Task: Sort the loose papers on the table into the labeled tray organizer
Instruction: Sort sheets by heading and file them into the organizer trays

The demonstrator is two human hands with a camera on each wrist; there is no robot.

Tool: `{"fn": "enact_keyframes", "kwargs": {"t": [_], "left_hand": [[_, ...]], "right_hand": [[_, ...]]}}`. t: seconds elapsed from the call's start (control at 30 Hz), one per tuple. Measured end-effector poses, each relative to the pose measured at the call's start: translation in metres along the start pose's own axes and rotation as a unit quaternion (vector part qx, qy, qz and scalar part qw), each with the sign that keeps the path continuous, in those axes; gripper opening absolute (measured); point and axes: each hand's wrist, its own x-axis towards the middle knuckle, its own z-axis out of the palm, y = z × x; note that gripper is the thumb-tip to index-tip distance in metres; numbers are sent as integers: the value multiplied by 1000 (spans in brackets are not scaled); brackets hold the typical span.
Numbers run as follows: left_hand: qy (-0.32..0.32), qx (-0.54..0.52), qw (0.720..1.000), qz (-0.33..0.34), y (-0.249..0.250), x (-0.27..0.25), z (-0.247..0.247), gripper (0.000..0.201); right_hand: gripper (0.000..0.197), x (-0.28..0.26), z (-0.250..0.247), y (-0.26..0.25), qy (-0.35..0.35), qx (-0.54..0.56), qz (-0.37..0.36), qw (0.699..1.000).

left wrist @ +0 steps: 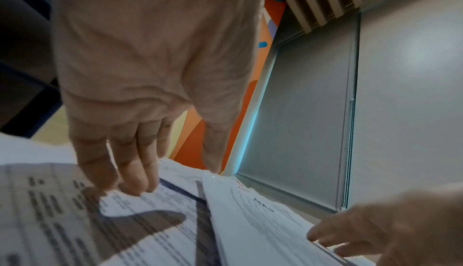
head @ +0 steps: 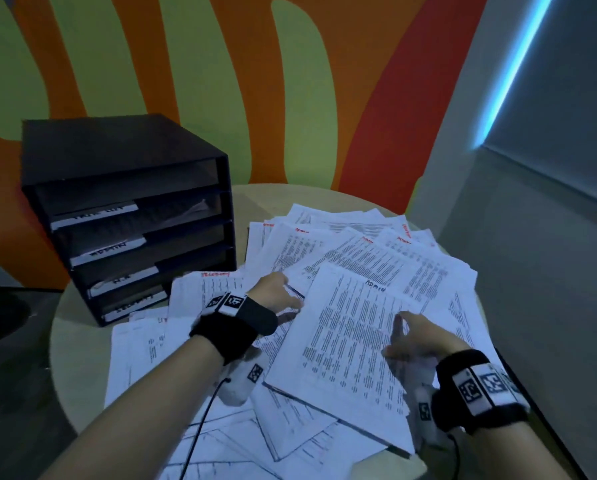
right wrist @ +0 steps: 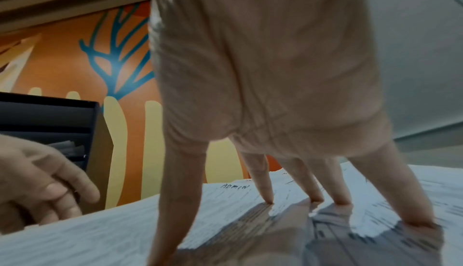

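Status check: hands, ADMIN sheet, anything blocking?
Right hand open, fingertips pressing the ADMIN sheet. Left hand open at its left edge, no grip. Sheet tops the loose papers; tray organizer unobstructed.

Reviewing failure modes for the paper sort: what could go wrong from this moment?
1. The right hand presses straight fingertips on the ADMIN sheet without gripping it; the sheet could slide or drag the papers beneath.
2. The left hand touches the sheet's edge over a loose pile; extra pages might lift along.
3. The tray organizer labels look dim and blurred, so misfiling seems possible.
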Motion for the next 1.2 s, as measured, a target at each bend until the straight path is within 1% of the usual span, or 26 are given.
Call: {"fn": "enact_keyframes", "kwargs": {"t": [0.07,0.13,0.2,0.27,0.3,0.37,0.4,0.43,0.47,0.5,0.53,0.6,0.63,0.67,0.7,0.73,0.77,0.8,0.83,0.87,0.9,0.93,1.0,1.07,1.13,1.2], "left_hand": [[-15,-25,1000,0,2,4,11,39],[-22,-32,999,1,2,6,18,36],[-21,-11,999,29,5,3,23,25],[-24,-25,996,78,5,4,25,44],[-27,-42,994,95,8,1,25,48],[-24,-69,991,113,12,-1,23,47],[-24,-89,989,116,12,-2,22,46],[-25,-107,987,117,13,-3,22,45],[-28,-121,985,120,13,-2,23,44],[-32,-126,985,118,13,-3,25,41],[-32,-123,986,109,12,-3,26,37],[-11,-110,990,91,10,-3,24,25],[12,-83,993,80,9,-2,20,19],[47,-17,997,62,4,0,13,30],[83,79,993,34,-2,3,4,49],[112,169,979,-2,-8,3,-8,66],[118,235,964,-36,-14,3,-21,76],[99,272,955,-63,-18,0,-34,80],[64,280,955,-73,-25,-2,-45,77],[35,279,956,-81,-29,-4,-53,64],[27,280,956,-82,-35,-5,-59,45],[42,282,955,-80,-38,-8,-62,27],[98,247,962,-60,-44,-7,-65,15],[177,119,977,5,-45,-6,-68,4],[257,-57,961,80,-39,-12,-72,3],[268,-205,938,83,-38,-18,-72,13]], "right_hand": [[82,1,0,1,1,3,-5,1000],[88,2,0,1,-1,11,-6,1000],[96,3,-1,4,8,50,-6,999],[105,1,-3,10,48,160,-2,986],[105,2,-3,16,77,235,19,969],[88,5,-3,29,149,395,42,906],[80,5,-4,33,160,454,48,875],[87,5,-2,36,145,483,56,861],[101,6,1,39,114,502,62,855],[105,8,5,42,88,515,60,850],[94,7,7,43,78,526,48,845],[42,-5,7,38,99,536,25,838],[18,-7,6,40,127,528,21,840],[5,-10,4,42,159,523,15,837],[10,-12,1,47,189,518,5,834],[15,-13,-2,50,209,514,-4,832],[16,-12,-5,54,222,514,-10,829],[16,-13,-8,56,229,511,-11,828],[17,-11,-9,59,234,512,-13,827],[18,-12,-11,59,236,510,-13,827],[19,-12,-11,59,238,511,-16,826],[19,-14,-10,57,240,514,-17,823],[21,-14,-9,52,237,521,-21,820],[22,-15,-7,46,227,519,-24,824],[22,-11,-5,43,221,511,-26,830],[23,-10,-4,41,222,505,-23,834]]}}
